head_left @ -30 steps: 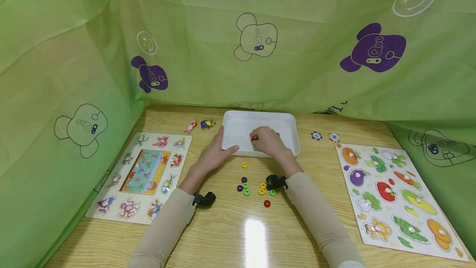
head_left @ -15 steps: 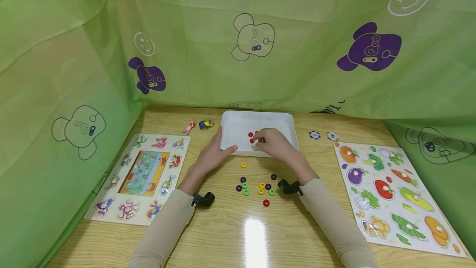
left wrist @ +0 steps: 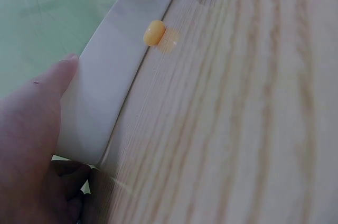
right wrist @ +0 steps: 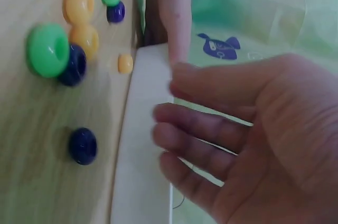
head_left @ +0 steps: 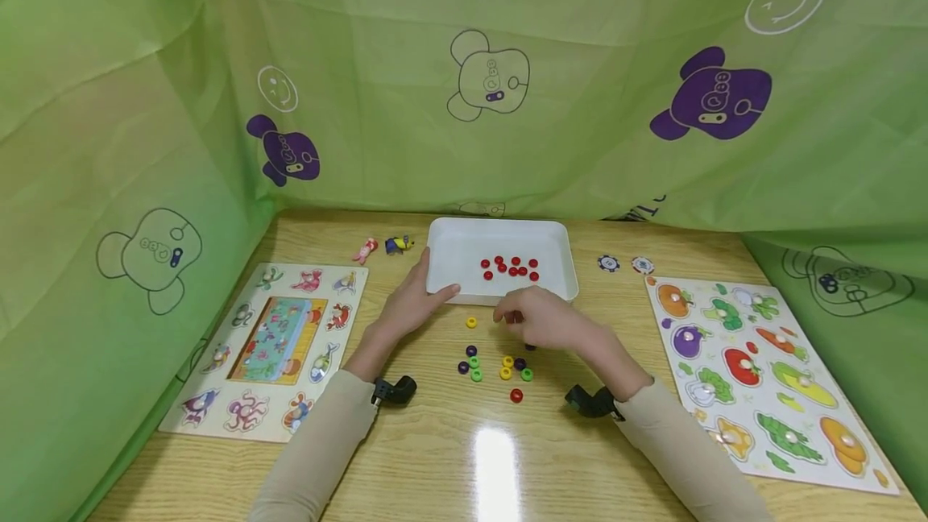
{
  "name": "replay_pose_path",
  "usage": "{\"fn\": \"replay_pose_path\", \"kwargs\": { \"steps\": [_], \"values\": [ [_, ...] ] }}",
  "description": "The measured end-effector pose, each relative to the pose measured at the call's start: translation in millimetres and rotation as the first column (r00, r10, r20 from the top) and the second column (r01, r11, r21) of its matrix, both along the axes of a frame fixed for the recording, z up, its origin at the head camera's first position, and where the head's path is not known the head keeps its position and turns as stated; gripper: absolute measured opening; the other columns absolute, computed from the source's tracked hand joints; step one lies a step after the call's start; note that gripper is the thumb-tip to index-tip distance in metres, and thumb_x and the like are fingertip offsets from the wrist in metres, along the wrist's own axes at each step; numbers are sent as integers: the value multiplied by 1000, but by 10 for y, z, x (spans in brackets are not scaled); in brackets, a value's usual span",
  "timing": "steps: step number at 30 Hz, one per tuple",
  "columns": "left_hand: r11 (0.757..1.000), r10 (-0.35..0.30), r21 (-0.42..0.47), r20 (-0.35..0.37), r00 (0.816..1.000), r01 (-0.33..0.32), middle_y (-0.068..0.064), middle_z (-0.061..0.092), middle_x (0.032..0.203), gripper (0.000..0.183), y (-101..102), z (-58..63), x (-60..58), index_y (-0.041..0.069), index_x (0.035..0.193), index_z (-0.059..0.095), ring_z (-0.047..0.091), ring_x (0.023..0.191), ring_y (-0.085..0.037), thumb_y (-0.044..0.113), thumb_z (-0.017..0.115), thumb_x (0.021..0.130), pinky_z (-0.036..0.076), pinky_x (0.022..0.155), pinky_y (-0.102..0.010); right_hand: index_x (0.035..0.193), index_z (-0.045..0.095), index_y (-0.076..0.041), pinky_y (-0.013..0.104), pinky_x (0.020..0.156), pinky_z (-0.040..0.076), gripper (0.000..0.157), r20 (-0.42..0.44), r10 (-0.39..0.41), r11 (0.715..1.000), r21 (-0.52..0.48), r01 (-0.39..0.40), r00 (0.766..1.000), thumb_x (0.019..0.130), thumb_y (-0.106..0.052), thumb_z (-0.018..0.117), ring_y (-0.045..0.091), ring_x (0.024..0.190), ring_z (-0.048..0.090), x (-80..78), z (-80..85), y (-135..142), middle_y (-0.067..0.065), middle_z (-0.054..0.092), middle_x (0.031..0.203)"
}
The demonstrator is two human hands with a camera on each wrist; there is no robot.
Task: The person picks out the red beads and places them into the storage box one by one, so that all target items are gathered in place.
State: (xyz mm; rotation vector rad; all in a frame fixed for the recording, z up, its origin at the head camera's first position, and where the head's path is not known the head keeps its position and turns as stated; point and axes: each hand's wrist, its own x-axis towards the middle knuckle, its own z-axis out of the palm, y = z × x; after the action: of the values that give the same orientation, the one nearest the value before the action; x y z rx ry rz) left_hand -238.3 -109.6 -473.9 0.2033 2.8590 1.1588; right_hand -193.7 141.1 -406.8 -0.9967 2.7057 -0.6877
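My left hand [head_left: 412, 300] holds the front left corner of a white tray [head_left: 453, 252], its thumb against the front wall. Several red ring beads [head_left: 533, 275] lie on the tray's floor towards the right. My right hand [head_left: 551, 319], fingers loosely bent, hovers just in front of the tray; the right wrist view shows nothing in it. On the table before the tray lie a lone yellow bead [head_left: 471, 322], purple beads [head_left: 463, 367], green beads [head_left: 527, 374], more yellow beads [head_left: 505, 373] and one red bead [head_left: 516, 395]. A dark purple bead [right wrist: 83, 146] sits below the right hand.
A sea-animal puzzle board [head_left: 174, 417] lies at left and a vegetable puzzle board [head_left: 681, 401] at right. Two small figures [head_left: 397, 245] stand left of the tray, two poker chips [head_left: 609, 263] right of it. A green patterned cloth [head_left: 348, 135] encloses the back and sides.
My right hand has come out of the tray, moving towards me, and the red beads inside now show. The left hand stays on the tray corner.
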Motion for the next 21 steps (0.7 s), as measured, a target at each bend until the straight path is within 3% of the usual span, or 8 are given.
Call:
{"fn": "replay_pose_path", "kwargs": {
  "steps": [8,15,21],
  "values": [
    [1000,9,-2,-2,1000,-9,-5,13,157,102,8,-9,-6,20,151,0,20,143,-27,72,49,78,28,109,-55,90,71,-23,20,62,44,10,64,94,987,125,-101,994,82,-19,67,3,66,51,329,-43,63,-16,59,75],
    [1000,5,-4,0,1000,-5,-5,12,157,100,12,0,1,20,150,-1,20,143,-28,70,49,80,28,109,-55,86,69,-26,18,59,41,9,129,161,978,115,-176,979,79,-21,71,0,64,49,594,-102,129,-17,57,72],
    [1000,7,-14,5,1000,-6,-5,12,157,100,7,2,10,21,150,-2,20,143,-28,70,49,80,29,108,-55,86,69,-25,18,60,40,12,72,160,976,139,-169,984,78,-17,72,0,67,48,697,-135,149,-16,59,77]
  ]
}}
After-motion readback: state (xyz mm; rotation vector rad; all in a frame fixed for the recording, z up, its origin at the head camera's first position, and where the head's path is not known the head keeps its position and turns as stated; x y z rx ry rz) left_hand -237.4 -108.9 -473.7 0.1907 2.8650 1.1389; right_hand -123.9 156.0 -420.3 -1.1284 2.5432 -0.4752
